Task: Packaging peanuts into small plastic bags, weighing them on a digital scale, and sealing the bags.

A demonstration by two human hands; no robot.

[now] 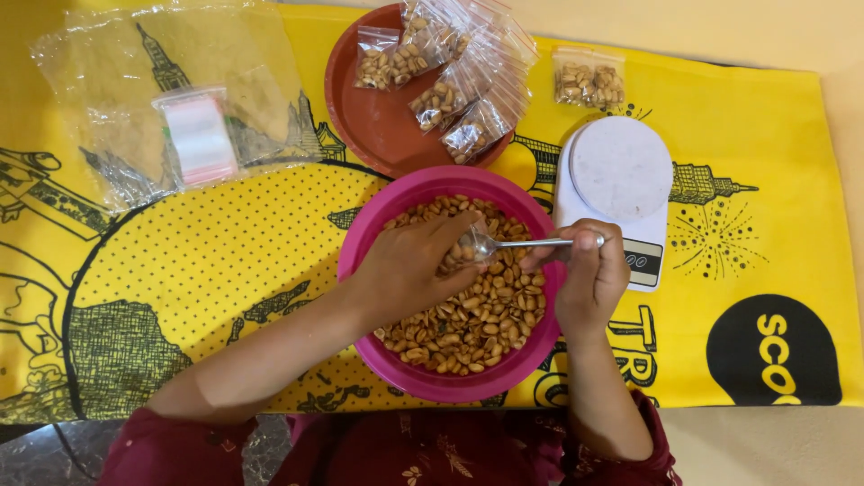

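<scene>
Two hands at work over our pink bowl (378, 360), which is heaped with peanuts (477, 328) and sits at the near edge of the cloth, right in front of us. Our right hand (589, 279) pinches a metal spoon (531, 243) by the handle end, level, with its scoop pointed left. Our left hand (409, 265) is closed around a small clear bag (459, 252), barely visible, held open at the spoon's tip above the nuts, so we judge spills drop back into the bowl.

Just right of the bowl is a white kitchen scale (621, 171), its round plate bare and close to the spoon hand. Behind the bowl, a red plate (378, 126) carries a pile of filled bags (468, 81); one more filled bag (589, 81) lies apart beside the scale. Far left, a bundle of empty bags (200, 135) rests on a large clear plastic sheet (108, 81).

Everything sits on a yellow printed cloth (765, 180) over a pale surface (792, 36); little else of the room shows.
</scene>
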